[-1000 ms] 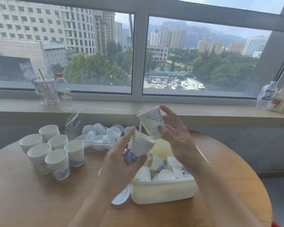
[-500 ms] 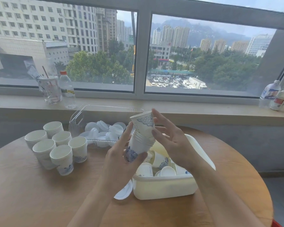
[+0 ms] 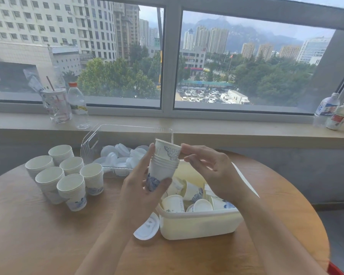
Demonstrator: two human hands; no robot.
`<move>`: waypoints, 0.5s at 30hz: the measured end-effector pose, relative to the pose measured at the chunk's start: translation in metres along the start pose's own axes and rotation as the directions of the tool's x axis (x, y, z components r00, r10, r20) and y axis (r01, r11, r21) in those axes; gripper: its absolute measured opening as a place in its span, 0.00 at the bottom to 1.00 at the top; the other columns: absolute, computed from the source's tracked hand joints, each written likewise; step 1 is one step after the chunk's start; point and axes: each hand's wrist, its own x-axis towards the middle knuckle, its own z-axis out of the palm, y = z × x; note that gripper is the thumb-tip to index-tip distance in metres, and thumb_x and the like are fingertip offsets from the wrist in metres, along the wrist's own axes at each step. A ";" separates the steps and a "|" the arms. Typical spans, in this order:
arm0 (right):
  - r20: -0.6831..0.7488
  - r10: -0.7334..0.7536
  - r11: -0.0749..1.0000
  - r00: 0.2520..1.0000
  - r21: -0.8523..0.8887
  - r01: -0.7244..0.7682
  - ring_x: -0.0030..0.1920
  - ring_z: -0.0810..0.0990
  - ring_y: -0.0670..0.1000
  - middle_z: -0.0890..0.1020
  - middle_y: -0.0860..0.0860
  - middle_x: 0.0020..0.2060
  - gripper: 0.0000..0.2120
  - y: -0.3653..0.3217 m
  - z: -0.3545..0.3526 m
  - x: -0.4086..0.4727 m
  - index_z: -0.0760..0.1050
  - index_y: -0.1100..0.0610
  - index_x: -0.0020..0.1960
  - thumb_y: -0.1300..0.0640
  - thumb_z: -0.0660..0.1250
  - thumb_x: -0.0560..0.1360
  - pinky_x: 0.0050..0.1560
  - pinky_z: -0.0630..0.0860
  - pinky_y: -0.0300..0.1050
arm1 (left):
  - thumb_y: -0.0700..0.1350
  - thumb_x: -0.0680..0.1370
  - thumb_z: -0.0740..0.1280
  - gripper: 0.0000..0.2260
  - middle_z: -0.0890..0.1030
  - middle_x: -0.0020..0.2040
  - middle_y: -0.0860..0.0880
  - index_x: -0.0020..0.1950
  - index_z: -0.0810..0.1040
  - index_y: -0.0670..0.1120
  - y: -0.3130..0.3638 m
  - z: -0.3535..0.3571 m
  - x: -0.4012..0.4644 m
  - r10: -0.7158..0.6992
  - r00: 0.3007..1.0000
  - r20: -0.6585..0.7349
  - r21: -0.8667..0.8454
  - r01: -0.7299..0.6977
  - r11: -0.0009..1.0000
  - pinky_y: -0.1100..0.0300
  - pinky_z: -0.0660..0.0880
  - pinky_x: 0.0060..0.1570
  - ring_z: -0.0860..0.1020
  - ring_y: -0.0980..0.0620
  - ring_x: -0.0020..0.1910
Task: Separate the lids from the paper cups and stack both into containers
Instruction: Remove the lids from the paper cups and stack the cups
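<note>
On the sill at far left stand a clear tumbler [image 3: 57, 105] with a straw and a water bottle [image 3: 77, 104]. Below, six cup stacks [image 3: 68, 180] cluster on the round wooden counter [image 3: 28, 235]. Behind them a clear bin [image 3: 91, 143] holds loose white lids [image 3: 119, 157]. The left hand [image 3: 139, 193] grips a nested cup stack [image 3: 163, 165], thumb and fingers curled round its lower part, above the counter. One lid [image 3: 147, 227] leans against a cream tub [image 3: 199, 223] holding loose cups [image 3: 187, 195]. The right hand [image 3: 211, 171], fingers relaxed and spread, touches the stack's top rim with its fingertips [image 3: 184, 146]. Two bottles [image 3: 330, 112] stand on the sill at far right.
</note>
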 end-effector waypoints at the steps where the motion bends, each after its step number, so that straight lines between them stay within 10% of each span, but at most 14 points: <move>1: 0.027 0.001 1.000 1.000 -0.026 0.000 0.63 0.82 0.45 0.84 0.39 0.61 0.16 0.002 0.001 -0.001 0.81 0.47 0.69 0.58 0.65 0.85 0.65 0.76 0.38 | 0.42 0.77 0.77 0.39 0.80 0.58 0.73 0.80 0.62 0.65 -0.001 0.000 0.001 -0.005 1.000 -0.008 -0.001 0.005 1.000 0.69 0.79 0.48 0.82 0.60 0.56; 7: 0.171 0.068 0.990 0.983 -0.135 -0.045 0.64 0.80 0.39 0.82 0.36 0.64 0.17 0.005 -0.004 -0.004 0.82 0.45 0.68 0.62 0.65 0.84 0.63 0.72 0.28 | 0.41 0.76 0.78 0.36 0.78 0.57 0.77 0.76 0.67 0.64 -0.004 -0.001 0.001 0.038 0.999 -0.037 0.043 -0.036 0.998 0.73 0.78 0.47 0.81 0.65 0.56; 15: 0.064 0.182 0.975 0.981 -0.143 -0.171 0.62 0.81 0.38 0.84 0.36 0.60 0.15 0.029 -0.033 -0.005 0.79 0.41 0.68 0.51 0.69 0.82 0.70 0.76 0.45 | 0.43 0.76 0.79 0.35 0.79 0.62 0.69 0.75 0.68 0.66 -0.012 0.004 -0.001 0.046 0.999 -0.007 0.020 -0.045 0.999 0.63 0.79 0.57 0.82 0.57 0.60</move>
